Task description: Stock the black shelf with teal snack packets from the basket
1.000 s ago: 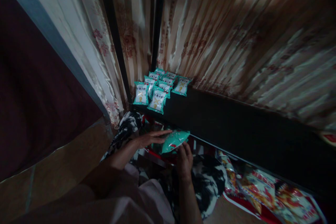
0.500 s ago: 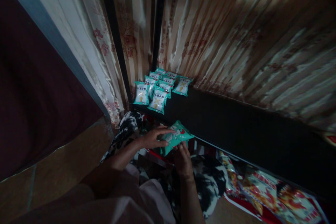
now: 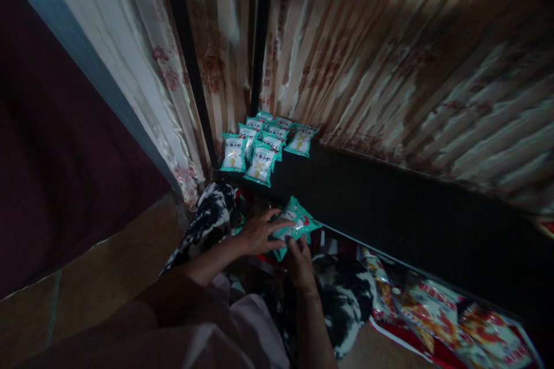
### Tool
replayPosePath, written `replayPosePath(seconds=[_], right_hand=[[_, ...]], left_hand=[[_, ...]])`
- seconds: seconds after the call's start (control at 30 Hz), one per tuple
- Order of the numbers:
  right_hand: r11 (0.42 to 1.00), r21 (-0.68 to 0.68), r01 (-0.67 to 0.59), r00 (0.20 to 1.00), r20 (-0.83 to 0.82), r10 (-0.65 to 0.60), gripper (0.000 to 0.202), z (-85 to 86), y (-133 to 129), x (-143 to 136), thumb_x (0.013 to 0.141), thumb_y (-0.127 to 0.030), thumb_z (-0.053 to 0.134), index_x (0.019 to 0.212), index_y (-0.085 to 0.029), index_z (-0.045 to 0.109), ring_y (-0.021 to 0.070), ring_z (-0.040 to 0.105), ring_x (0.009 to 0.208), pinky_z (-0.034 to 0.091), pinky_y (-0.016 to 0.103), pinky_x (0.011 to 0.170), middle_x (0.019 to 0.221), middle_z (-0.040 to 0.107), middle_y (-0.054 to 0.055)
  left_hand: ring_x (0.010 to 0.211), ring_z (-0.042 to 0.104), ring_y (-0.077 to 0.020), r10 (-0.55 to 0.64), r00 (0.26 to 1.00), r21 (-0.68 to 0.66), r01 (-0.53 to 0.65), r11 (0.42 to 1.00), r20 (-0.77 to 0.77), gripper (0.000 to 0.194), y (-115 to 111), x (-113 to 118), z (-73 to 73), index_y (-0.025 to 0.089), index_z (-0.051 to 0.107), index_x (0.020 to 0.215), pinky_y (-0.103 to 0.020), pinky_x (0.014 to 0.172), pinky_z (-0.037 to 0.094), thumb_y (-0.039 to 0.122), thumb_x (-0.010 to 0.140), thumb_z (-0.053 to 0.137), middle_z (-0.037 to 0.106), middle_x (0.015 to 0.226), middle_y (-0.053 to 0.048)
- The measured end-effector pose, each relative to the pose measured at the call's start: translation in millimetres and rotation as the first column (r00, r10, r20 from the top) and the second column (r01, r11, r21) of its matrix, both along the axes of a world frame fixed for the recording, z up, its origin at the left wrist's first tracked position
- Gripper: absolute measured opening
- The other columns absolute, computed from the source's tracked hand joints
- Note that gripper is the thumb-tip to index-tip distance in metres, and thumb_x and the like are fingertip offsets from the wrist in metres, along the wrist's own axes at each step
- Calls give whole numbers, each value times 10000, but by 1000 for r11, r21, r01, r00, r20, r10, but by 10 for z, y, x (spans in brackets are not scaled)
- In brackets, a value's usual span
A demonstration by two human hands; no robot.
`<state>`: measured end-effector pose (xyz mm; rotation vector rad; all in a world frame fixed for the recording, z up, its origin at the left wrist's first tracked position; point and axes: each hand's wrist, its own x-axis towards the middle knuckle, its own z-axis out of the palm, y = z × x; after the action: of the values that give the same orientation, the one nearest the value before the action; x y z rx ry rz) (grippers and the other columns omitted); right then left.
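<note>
A teal snack bag (image 3: 298, 222) is held just off the front edge of a black shelf (image 3: 372, 202), over my lap. My left hand (image 3: 259, 233) lies across the bag's left side, with its fingers reaching over the top. From below, my right hand (image 3: 299, 262) grips the near edge, its thumb on the front and the other fingers partly hidden. Several similar teal-and-white snack bags (image 3: 261, 164) lean in overlapping rows at the shelf's left end. Part of another teal packet shows behind the held one.
Beneath the shelf at right, a red container (image 3: 398, 337) holds several colourful snack packets (image 3: 437, 311). Black posts (image 3: 188, 57) rise at the shelf's left end. A pleated patterned curtain (image 3: 346, 52) hangs behind it. Tiled floor (image 3: 99, 282) shows at left.
My left hand has slid a little right and farther over the bag. My right fingers have come up onto its near edge. The bags on the shelf have not moved.
</note>
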<state>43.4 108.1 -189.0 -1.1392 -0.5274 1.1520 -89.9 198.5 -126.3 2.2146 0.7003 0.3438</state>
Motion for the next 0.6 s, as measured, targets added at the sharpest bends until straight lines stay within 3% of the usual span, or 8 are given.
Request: replayPosePath(seconds=[0.3, 0.5, 0.6], right_hand=[[996, -67, 58, 998, -27, -60, 540, -42, 4, 21, 725, -463, 654, 1219, -284, 527, 230, 612, 1012, 467, 390, 876, 1111, 659, 28], [994, -101, 50, 998, -32, -54, 500, 45, -12, 2, 685, -423, 692, 1140, -246, 582, 235, 629, 931, 496, 363, 802, 996, 682, 40], [994, -101, 47, 999, 9, -46, 511, 52, -16, -1, 684, -441, 680, 1144, -240, 586, 236, 629, 916, 500, 359, 790, 1013, 682, 47]], left_hand=[[1264, 418, -239, -2, 997, 3, 2, 1000, 72, 546, 2, 10, -15, 296, 419, 1357, -358, 1061, 341, 348, 833, 561, 407, 1402, -51], [1205, 491, -241, 205, 973, -125, -191, 974, 109, 492, 18, 59, -133, 192, 413, 1335, -388, 1034, 374, 334, 869, 481, 514, 1327, -107], [1175, 521, -244, 245, 964, -177, -225, 958, 102, 484, 26, 77, -199, 171, 446, 1306, -379, 1018, 396, 352, 859, 490, 549, 1289, -114]])
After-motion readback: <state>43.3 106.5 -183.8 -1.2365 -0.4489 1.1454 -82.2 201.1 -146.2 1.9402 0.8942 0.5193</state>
